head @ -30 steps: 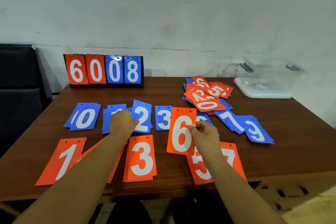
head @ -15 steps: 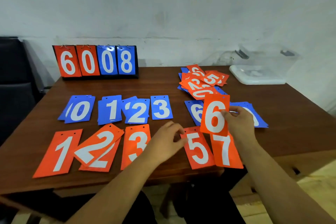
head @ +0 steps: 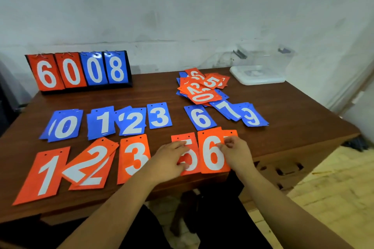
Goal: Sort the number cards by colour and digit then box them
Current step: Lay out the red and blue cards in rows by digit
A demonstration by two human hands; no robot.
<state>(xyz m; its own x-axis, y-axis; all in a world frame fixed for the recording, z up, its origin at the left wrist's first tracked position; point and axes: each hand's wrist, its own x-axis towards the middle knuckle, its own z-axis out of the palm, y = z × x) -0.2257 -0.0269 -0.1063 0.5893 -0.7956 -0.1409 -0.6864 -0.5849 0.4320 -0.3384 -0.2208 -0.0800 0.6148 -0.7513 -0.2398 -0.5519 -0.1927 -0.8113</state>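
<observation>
Brown wooden table point(head: 283, 127), scuffed white wall point(head: 182, 6)

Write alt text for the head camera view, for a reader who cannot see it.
A person's right hand pinches an orange 6 card beside the orange 5 card that the left hand presses, in a front row of orange cards on a table. Behind lie a row of blue cards, an unsorted pile, a scoreboard reading 6008 and a clear box.

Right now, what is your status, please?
Left hand rests on orange 5. Right hand pinches orange 6, laid over another orange card. Unsorted pile waits.
</observation>
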